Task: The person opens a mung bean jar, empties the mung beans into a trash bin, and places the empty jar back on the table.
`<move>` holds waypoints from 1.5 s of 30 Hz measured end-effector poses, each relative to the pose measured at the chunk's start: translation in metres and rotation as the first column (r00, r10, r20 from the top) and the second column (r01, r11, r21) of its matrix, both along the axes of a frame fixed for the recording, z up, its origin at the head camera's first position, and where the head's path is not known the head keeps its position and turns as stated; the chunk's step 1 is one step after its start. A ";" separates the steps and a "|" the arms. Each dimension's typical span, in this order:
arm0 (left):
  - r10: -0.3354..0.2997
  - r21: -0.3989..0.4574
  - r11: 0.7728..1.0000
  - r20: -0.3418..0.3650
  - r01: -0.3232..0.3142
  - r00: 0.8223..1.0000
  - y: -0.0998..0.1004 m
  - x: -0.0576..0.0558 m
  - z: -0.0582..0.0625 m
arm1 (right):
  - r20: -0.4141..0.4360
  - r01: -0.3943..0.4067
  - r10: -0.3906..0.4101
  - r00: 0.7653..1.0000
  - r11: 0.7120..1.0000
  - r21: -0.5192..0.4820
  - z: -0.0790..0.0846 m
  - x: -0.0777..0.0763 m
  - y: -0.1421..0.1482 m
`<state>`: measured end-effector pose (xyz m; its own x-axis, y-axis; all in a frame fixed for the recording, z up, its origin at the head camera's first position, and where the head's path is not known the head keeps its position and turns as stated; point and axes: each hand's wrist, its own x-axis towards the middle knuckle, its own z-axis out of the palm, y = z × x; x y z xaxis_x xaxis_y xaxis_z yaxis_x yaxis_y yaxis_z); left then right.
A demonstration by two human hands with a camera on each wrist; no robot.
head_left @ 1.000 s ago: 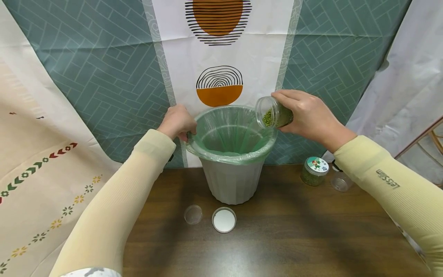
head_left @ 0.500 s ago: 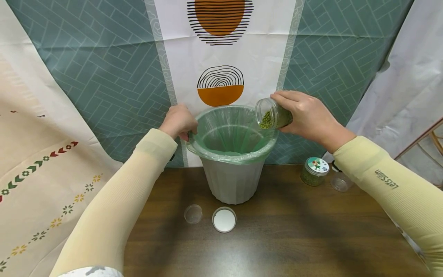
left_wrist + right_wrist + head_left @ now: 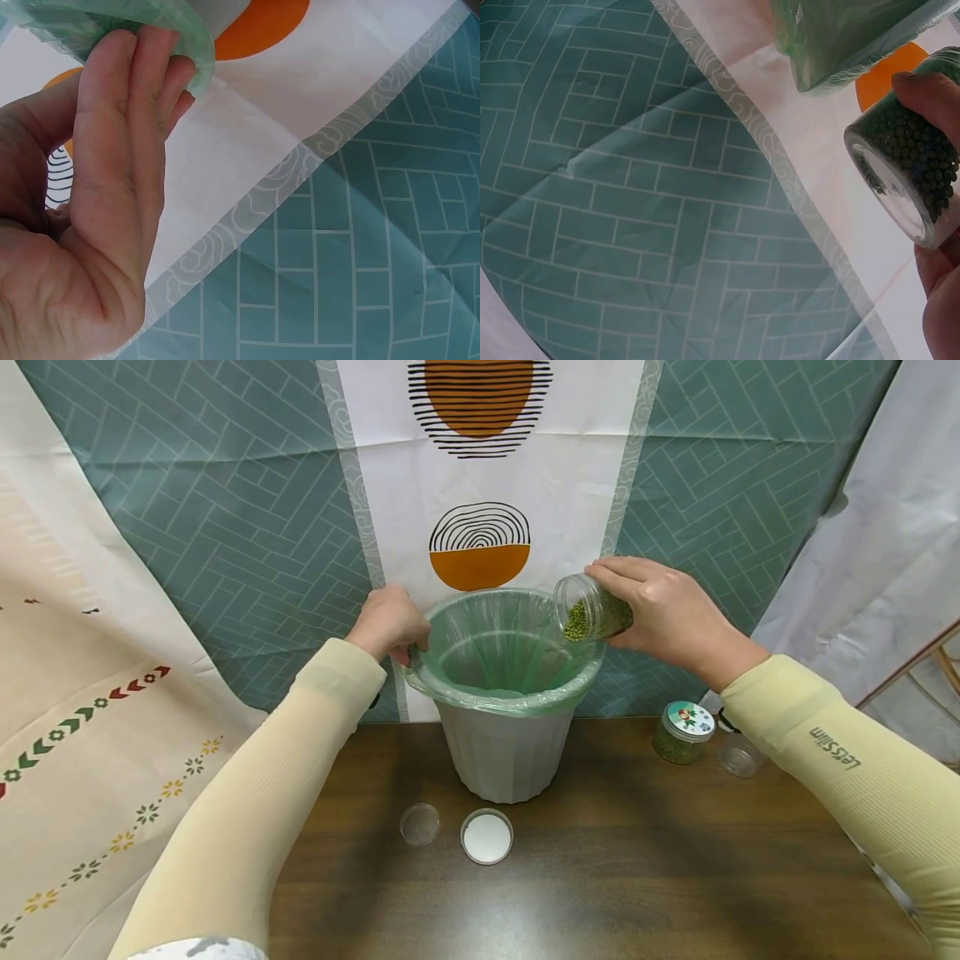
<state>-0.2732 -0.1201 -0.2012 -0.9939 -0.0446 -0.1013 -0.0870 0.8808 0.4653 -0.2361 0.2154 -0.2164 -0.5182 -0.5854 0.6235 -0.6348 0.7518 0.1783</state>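
Observation:
A grey trash can (image 3: 506,756) lined with a green plastic bag (image 3: 450,693) stands at the table's back edge. My left hand (image 3: 390,620) grips the left side of its rim; in the left wrist view the fingers (image 3: 112,127) curl over the bag's folded edge. In my right hand (image 3: 667,610) is a clear, lidless jar, held near the can's right rim. The jar (image 3: 592,608) lies tilted almost sideways, mouth towards the can. Green mung beans (image 3: 576,622) are heaped near its opening, and in the right wrist view more beans (image 3: 911,142) show through its wall.
A jar (image 3: 682,732) with a printed label on its lid stands at the right, green contents inside. Beside it is a small clear container (image 3: 741,754). Before the can lie a clear lid (image 3: 419,824) and a white-lined lid (image 3: 487,837). Patterned cloth (image 3: 247,527) hangs behind.
The beans have slid slightly closer to the mouth of the jar in my right hand. My left hand keeps its grip on the rim, and the head view has shifted a little.

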 end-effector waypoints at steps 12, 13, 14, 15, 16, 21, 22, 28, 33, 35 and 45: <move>0.001 -0.006 1.000 -0.010 -0.001 1.000 0.001 0.000 -0.001 | -0.002 0.003 -0.003 1.000 1.000 0.002 -0.001 -0.002 0.000; 0.001 -0.009 1.000 -0.010 -0.001 1.000 0.001 0.000 -0.001 | -0.002 0.003 -0.003 1.000 1.000 0.002 -0.001 -0.002 0.000; 0.001 -0.010 1.000 -0.011 -0.001 1.000 0.001 0.000 -0.001 | -0.002 0.003 -0.003 1.000 1.000 0.003 -0.001 -0.002 0.000; 0.000 -0.012 1.000 -0.012 0.000 1.000 0.001 0.000 -0.001 | -0.002 0.003 -0.003 1.000 1.000 0.003 -0.001 -0.002 0.000; -0.001 -0.013 1.000 -0.014 0.000 1.000 0.001 0.000 -0.001 | -0.002 0.002 -0.002 1.000 1.000 0.004 -0.001 -0.002 0.000; -0.001 -0.011 1.000 -0.017 0.001 1.000 0.000 0.000 -0.001 | -0.011 -0.004 0.004 1.000 1.000 0.009 -0.002 -0.002 -0.001; -0.001 -0.012 1.000 -0.018 0.001 1.000 0.000 0.000 -0.001 | -0.013 -0.006 0.006 1.000 1.000 0.009 -0.003 -0.002 -0.001; 0.002 -0.010 1.000 -0.020 -0.002 1.000 0.000 0.000 -0.001 | -0.016 -0.013 0.013 1.000 1.000 0.005 -0.004 -0.002 -0.001; 0.007 -0.003 1.000 -0.022 -0.007 1.000 0.001 0.000 -0.002 | -0.010 -0.007 0.007 1.000 1.000 0.005 -0.003 -0.002 -0.001; 0.009 0.000 1.000 -0.022 -0.009 1.000 0.001 0.001 -0.001 | -0.009 -0.005 0.005 1.000 1.000 0.007 -0.003 -0.002 -0.002; -0.008 -0.016 1.000 -0.029 0.007 1.000 0.000 0.000 -0.002 | -0.005 0.006 -0.006 1.000 1.000 0.014 -0.003 -0.002 -0.002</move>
